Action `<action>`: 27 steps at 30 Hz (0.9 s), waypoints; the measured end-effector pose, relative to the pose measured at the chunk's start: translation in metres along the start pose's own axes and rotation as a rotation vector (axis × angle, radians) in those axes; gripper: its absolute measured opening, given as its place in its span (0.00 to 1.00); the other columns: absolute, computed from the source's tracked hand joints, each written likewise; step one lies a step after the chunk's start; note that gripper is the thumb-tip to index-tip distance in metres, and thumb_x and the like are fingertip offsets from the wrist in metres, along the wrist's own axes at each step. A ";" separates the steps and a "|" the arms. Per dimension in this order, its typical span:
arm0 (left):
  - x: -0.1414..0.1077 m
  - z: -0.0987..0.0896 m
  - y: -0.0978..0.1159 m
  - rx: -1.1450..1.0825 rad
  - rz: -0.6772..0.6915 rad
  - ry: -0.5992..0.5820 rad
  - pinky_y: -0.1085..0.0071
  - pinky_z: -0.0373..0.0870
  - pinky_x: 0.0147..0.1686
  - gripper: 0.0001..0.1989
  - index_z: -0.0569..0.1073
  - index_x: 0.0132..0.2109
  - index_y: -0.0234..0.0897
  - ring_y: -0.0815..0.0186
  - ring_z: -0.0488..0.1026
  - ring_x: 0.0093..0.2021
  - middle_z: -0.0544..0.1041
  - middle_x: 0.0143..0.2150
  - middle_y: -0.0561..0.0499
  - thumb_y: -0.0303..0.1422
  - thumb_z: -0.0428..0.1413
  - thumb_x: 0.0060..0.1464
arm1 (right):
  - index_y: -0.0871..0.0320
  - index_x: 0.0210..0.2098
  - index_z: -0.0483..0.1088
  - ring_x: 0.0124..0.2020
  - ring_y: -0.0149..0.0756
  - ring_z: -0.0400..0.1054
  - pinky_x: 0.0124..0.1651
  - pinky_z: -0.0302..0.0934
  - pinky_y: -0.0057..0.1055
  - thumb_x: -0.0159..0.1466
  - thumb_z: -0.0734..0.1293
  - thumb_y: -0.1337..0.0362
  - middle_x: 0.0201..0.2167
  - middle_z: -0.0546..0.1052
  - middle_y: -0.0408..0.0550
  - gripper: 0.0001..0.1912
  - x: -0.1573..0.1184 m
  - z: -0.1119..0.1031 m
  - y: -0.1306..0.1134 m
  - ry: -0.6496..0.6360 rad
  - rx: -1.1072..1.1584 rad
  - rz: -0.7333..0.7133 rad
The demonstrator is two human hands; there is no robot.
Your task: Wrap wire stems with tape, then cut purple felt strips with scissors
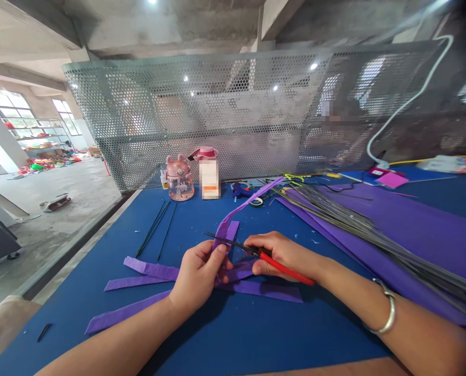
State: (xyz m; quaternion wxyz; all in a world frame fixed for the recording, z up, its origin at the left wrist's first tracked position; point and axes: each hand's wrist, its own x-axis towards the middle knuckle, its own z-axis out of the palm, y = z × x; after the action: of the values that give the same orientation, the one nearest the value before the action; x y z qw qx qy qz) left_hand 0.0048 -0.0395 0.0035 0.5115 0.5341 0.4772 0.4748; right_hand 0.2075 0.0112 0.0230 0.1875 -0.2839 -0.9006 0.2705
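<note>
My left hand [199, 271] pinches a purple strip [236, 208] between thumb and fingers; the strip's free end stretches up and away to the right. In my right hand [276, 256] is a pair of scissors [286, 269] with red handles, the blades pointing left across the strip just above my left thumb. Whether the blades have cut into it I cannot tell. Several more purple strips [268, 291] lie crossed on the blue table [217, 339] beneath and around my hands. Parts of them are hidden by my left hand and forearm.
Thin dark green stems [153, 228] lie left of my hands. A bundle of grey wires [374, 235] rests on large purple sheets [413, 219] at the right. Toward the back stand a pink bottle [180, 180], a carton [210, 180] and a blue glue gun [239, 191], before a perforated metal screen [233, 120].
</note>
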 end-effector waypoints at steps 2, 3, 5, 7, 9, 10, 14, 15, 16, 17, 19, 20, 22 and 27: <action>0.000 -0.001 0.000 -0.009 0.004 -0.001 0.79 0.59 0.18 0.17 0.70 0.33 0.34 0.74 0.68 0.18 0.73 0.23 0.54 0.46 0.53 0.52 | 0.61 0.36 0.68 0.26 0.30 0.57 0.30 0.54 0.25 0.60 0.62 0.44 0.28 0.67 0.44 0.24 0.000 -0.001 -0.002 -0.001 -0.001 0.000; 0.000 -0.001 -0.001 -0.016 0.004 0.000 0.78 0.60 0.18 0.18 0.70 0.34 0.34 0.74 0.68 0.18 0.73 0.23 0.54 0.46 0.53 0.52 | 0.61 0.37 0.68 0.27 0.30 0.57 0.30 0.54 0.25 0.58 0.63 0.43 0.28 0.67 0.44 0.25 0.000 -0.001 -0.002 0.001 -0.004 -0.003; 0.000 -0.001 -0.001 -0.029 0.004 0.004 0.78 0.60 0.18 0.18 0.70 0.35 0.34 0.74 0.67 0.18 0.73 0.23 0.54 0.46 0.53 0.52 | 0.61 0.39 0.68 0.29 0.32 0.59 0.32 0.56 0.26 0.54 0.66 0.42 0.31 0.68 0.45 0.28 0.000 -0.002 -0.003 0.005 -0.019 -0.015; 0.000 -0.001 -0.002 -0.038 0.008 0.015 0.78 0.60 0.18 0.18 0.70 0.35 0.34 0.74 0.67 0.18 0.73 0.23 0.54 0.46 0.53 0.52 | 0.60 0.40 0.67 0.30 0.33 0.59 0.32 0.56 0.26 0.50 0.68 0.41 0.32 0.68 0.46 0.30 0.000 -0.003 -0.002 0.004 -0.041 -0.022; 0.000 0.000 -0.002 -0.041 0.016 0.025 0.78 0.60 0.18 0.18 0.69 0.34 0.34 0.74 0.67 0.18 0.73 0.23 0.53 0.46 0.53 0.52 | 0.60 0.39 0.67 0.29 0.33 0.59 0.31 0.55 0.26 0.50 0.69 0.41 0.32 0.67 0.45 0.30 0.000 -0.003 -0.002 -0.007 -0.056 -0.019; 0.000 0.000 -0.002 -0.041 0.019 0.028 0.78 0.60 0.18 0.18 0.69 0.34 0.34 0.74 0.67 0.18 0.73 0.23 0.53 0.47 0.53 0.52 | 0.60 0.39 0.67 0.29 0.32 0.58 0.30 0.55 0.26 0.49 0.69 0.41 0.31 0.67 0.44 0.30 0.000 -0.002 -0.002 -0.010 -0.059 -0.018; -0.001 0.001 -0.002 -0.027 0.019 0.026 0.78 0.60 0.18 0.18 0.68 0.31 0.34 0.74 0.67 0.18 0.74 0.24 0.53 0.47 0.53 0.51 | 0.60 0.40 0.67 0.29 0.33 0.58 0.31 0.55 0.26 0.49 0.69 0.41 0.31 0.67 0.45 0.31 -0.001 -0.001 -0.002 0.003 -0.056 -0.022; -0.001 0.001 -0.002 -0.024 0.015 0.025 0.78 0.60 0.18 0.18 0.68 0.30 0.34 0.74 0.67 0.18 0.74 0.23 0.53 0.47 0.54 0.51 | 0.60 0.40 0.68 0.29 0.32 0.58 0.31 0.55 0.26 0.49 0.69 0.41 0.32 0.67 0.45 0.31 -0.001 -0.001 -0.002 0.004 -0.050 -0.022; -0.001 0.002 -0.002 -0.022 0.012 0.024 0.78 0.60 0.17 0.18 0.68 0.30 0.34 0.74 0.67 0.18 0.74 0.23 0.53 0.47 0.54 0.51 | 0.60 0.41 0.68 0.29 0.32 0.58 0.31 0.55 0.26 0.50 0.69 0.41 0.31 0.67 0.45 0.31 -0.001 -0.001 -0.002 0.003 -0.043 -0.021; -0.001 0.002 -0.002 -0.020 0.008 0.021 0.78 0.60 0.17 0.18 0.68 0.30 0.34 0.74 0.67 0.18 0.74 0.23 0.53 0.47 0.54 0.51 | 0.60 0.41 0.68 0.28 0.31 0.58 0.31 0.55 0.26 0.51 0.68 0.41 0.31 0.67 0.45 0.31 0.000 -0.001 -0.002 0.000 -0.035 -0.022; -0.001 0.002 -0.002 -0.014 0.006 0.014 0.78 0.60 0.17 0.18 0.69 0.30 0.34 0.74 0.67 0.17 0.73 0.23 0.53 0.47 0.54 0.51 | 0.61 0.41 0.68 0.27 0.30 0.56 0.29 0.54 0.25 0.52 0.66 0.40 0.30 0.66 0.44 0.31 0.000 -0.001 -0.002 -0.002 -0.026 -0.034; -0.001 0.002 -0.002 -0.011 0.005 0.010 0.78 0.60 0.17 0.18 0.69 0.30 0.34 0.74 0.67 0.17 0.73 0.23 0.53 0.47 0.54 0.51 | 0.61 0.40 0.69 0.27 0.30 0.55 0.29 0.53 0.25 0.53 0.65 0.39 0.29 0.66 0.44 0.31 0.001 -0.001 -0.002 -0.001 -0.026 -0.043; -0.001 0.001 -0.003 -0.010 0.002 0.004 0.79 0.60 0.17 0.18 0.68 0.30 0.34 0.74 0.67 0.17 0.73 0.23 0.54 0.47 0.53 0.51 | 0.61 0.38 0.69 0.26 0.30 0.54 0.28 0.52 0.25 0.53 0.65 0.39 0.28 0.65 0.43 0.30 0.001 -0.001 -0.002 0.010 -0.033 -0.056; 0.000 0.000 -0.003 -0.021 -0.001 0.001 0.79 0.61 0.17 0.17 0.68 0.31 0.34 0.74 0.67 0.17 0.73 0.23 0.54 0.46 0.53 0.52 | 0.60 0.33 0.68 0.25 0.28 0.54 0.28 0.51 0.24 0.57 0.66 0.45 0.25 0.65 0.41 0.22 0.000 -0.001 -0.004 0.024 -0.059 -0.006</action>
State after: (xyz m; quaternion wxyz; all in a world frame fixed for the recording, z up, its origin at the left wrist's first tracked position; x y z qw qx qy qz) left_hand 0.0052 -0.0400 0.0008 0.5169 0.5282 0.4729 0.4798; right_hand 0.2062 0.0094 0.0262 0.1905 -0.2899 -0.9067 0.2399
